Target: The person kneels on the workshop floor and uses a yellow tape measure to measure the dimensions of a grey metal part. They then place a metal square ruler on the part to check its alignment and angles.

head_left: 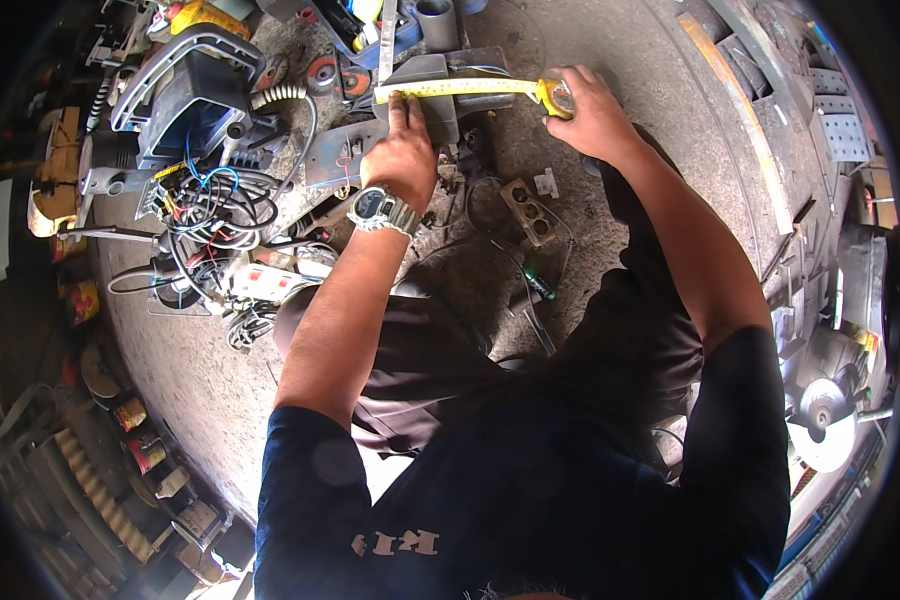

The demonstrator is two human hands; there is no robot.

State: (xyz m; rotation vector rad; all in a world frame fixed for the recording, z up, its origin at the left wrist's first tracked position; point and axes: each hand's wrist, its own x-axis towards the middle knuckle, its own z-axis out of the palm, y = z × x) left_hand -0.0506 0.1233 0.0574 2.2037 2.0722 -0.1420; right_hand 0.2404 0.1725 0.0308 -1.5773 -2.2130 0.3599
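Note:
A yellow tape measure blade stretches from left to right across a dark grey metal piece on the floor. My left hand, wearing a metal-band watch, holds the blade's left end against the metal with its fingertips. Part of its fingers is hidden under the hand. In my right hand is the yellow tape measure case, gripped by thumb and fingers to the right of the metal piece. A flat metal strip stands out beyond the blade's left end.
Left of my hands are a dark machine with a handle, tangled cables and a white power strip. Near my knees lie a socket block and a green-handled tool. A long bar lies at right.

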